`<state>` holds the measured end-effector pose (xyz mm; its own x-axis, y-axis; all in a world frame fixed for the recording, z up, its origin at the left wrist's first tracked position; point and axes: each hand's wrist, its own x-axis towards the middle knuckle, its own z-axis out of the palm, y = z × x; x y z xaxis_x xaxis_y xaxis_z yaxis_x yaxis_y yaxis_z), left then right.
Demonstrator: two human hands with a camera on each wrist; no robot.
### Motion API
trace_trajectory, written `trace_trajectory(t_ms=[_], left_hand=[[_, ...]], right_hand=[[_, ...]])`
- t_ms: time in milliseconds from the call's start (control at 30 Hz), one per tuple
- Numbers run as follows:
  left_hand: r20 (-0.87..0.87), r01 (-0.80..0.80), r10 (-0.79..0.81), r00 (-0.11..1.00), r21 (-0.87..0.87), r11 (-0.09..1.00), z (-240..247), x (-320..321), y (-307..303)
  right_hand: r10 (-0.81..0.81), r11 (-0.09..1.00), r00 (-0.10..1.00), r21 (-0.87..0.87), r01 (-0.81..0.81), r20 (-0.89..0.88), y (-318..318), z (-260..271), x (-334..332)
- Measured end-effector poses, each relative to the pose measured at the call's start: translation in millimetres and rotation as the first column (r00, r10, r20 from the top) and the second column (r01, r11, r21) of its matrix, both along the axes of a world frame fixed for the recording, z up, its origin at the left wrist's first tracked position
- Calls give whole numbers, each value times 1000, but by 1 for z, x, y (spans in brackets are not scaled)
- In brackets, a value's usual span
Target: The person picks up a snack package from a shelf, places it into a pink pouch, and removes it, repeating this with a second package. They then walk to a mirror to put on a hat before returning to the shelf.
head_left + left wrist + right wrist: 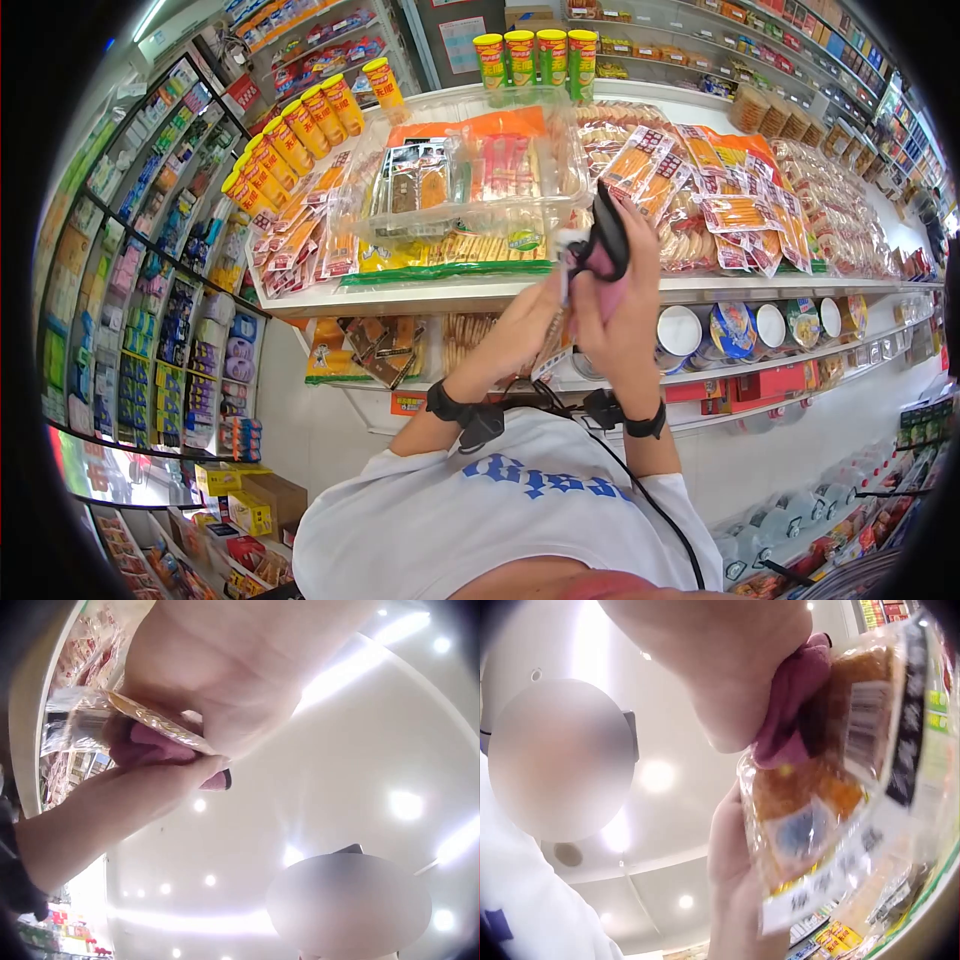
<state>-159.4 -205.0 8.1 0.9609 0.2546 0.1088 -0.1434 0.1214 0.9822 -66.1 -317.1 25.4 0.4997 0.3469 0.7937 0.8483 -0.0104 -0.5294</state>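
Both hands meet over the front edge of the snack shelf, near chest height. My left hand [522, 328] grips a clear-wrapped snack packet [810, 836] by its edge; a barcode label and brown-orange food show through the film. My right hand [625, 315] holds a pink and black cloth [799, 701] bunched under its fingers. The cloth lies against the barcode side of the packet in the right wrist view. From the left wrist view, the packet is seen edge-on between the two hands, with the pink cloth [161, 746] on the right hand's side.
A clear plastic tray [400, 225] of packets stands on the shelf top [450, 292]. Yellow snack cans [320, 115] line its left, and piled packets [740, 205] lie to the right. Tubs [680, 332] fill the shelf below. A black cable [640, 475] hangs across the white shirt.
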Motion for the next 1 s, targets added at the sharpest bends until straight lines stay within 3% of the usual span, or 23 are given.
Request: trace_trajectory(t_ms=[33, 67, 100, 133, 200, 233, 333, 367, 400, 433, 467, 500, 567, 633, 700, 800, 833, 933, 967, 1000], left_hand=[[96, -71, 74, 993, -30, 997, -18, 4, 7], [130, -55, 96, 987, -292, 955, -20, 4, 11], [164, -30, 138, 977, -533, 846, -22, 4, 15], [-25, -274, 297, 954, -471, 839, 1, 0, 11], [165, -51, 190, 968, -612, 789, 15, -3, 27], [293, 140, 64, 954, -624, 769, 15, -10, 36], [443, 318, 109, 890, -774, 547, 8, 2, 34], [413, 309, 105, 905, -805, 506, 14, -2, 27], [405, 271, 99, 909, -753, 599, 11, -6, 27], [396, 229, 95, 913, -693, 683, 6, -9, 29], [384, 186, 90, 919, -624, 759, -1, -12, 32], [449, 249, 49, 892, -580, 776, -15, -11, 41], [202, -126, 246, 948, -471, 873, -4, -14, 40], [134, -336, 400, 907, -344, 877, 13, -9, 35], [207, -418, 485, 850, -295, 859, 24, -2, 25], [377, -511, 487, 788, -40, 859, 27, 1, 28], [388, -473, 442, 809, -19, 881, 27, 0, 20], [307, -287, 271, 913, 8, 958, 21, -7, -5], [204, -185, 185, 961, -19, 983, 12, -12, -7], [104, -86, 92, 990, -57, 995, 8, -15, -8]], right_hand=[[2, 998, 998, -62, 2, 66, 1, 8, -8], [7, 992, 991, -123, 10, 130, 1, 11, -15], [60, 961, 982, -275, -9, 177, 2, 3, -20], [171, 939, 970, -327, -108, 172, 5, -4, -25], [314, 893, 933, -388, -228, 175, 9, -14, -34], [331, 880, 911, -428, -204, 245, 10, -17, -34], [152, 979, 982, -152, -134, 112, 16, -24, -22], [172, 985, 985, 13, -171, -30, 18, -31, -17], [308, 951, 879, 113, -287, -363, 15, -33, -17], [408, 913, 661, 284, -293, -630, 12, -33, -17], [465, 882, 555, 312, -352, -689, 6, -30, -15], [504, 852, 441, 342, -397, -743, 1, -27, -13], [525, 822, 536, 230, -521, -661, -7, -38, -10], [411, 903, 645, 191, -385, -644, -7, -42, -15], [313, 950, 669, 241, -201, -674, -8, -44, -17], [264, 922, 673, 387, 35, -691, -12, -43, -5], [234, 903, 683, 416, 111, -691, -12, -32, -8], [96, 985, 842, 173, -4, -530, -20, -42, -19], [108, 994, 963, 8, -109, -247, -16, -28, -22], [177, 979, 982, -117, -169, 65, -12, -14, -25]])
